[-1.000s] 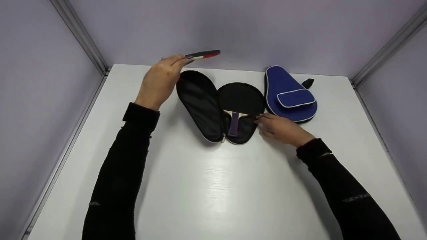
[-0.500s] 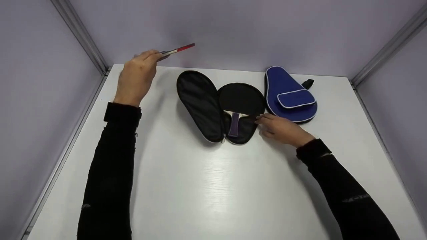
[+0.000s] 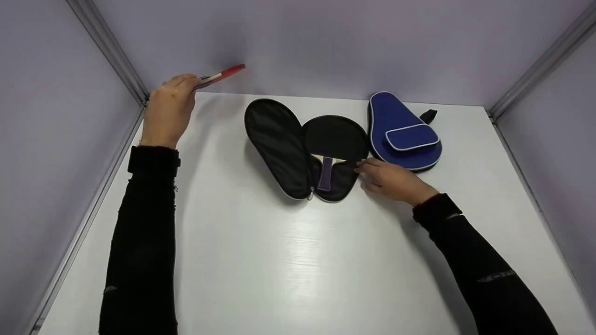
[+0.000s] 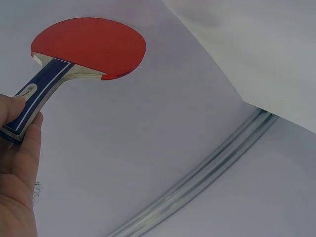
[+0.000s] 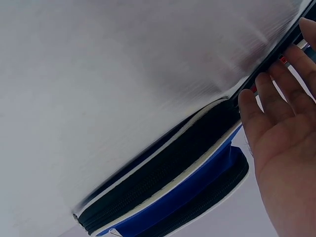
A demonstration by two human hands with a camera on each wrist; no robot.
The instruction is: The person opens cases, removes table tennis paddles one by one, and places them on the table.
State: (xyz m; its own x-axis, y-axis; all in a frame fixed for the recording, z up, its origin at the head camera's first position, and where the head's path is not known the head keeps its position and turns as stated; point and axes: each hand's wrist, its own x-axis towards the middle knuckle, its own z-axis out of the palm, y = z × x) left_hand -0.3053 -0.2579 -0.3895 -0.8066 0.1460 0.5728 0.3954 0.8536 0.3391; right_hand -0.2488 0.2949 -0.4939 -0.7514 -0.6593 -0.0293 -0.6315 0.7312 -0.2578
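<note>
My left hand (image 3: 168,110) grips a table tennis paddle (image 3: 228,72) by its handle, up near the back wall on the left. In the left wrist view the paddle's red rubber (image 4: 94,47) faces the camera, and the thumb lies on the blue handle (image 4: 42,94). On the table a black zip case (image 3: 274,144) lies spread open, its lid to the left. Inside its right half rests a second paddle (image 3: 336,137), black rubber up, purple handle toward me. My right hand (image 3: 393,179) rests with fairly straight fingers (image 5: 281,101) at this half's right edge.
A blue paddle case (image 3: 405,135) with white piping and a small front pocket lies just right of the black case, near my right hand. Its black strap (image 3: 428,116) sticks out to the right. Grey walls stand behind and beside the white table (image 3: 298,260).
My left hand has carried its paddle leftward, away from above the black case's lid. More of the red edge shows in the head view. My right hand and both cases stay in place.
</note>
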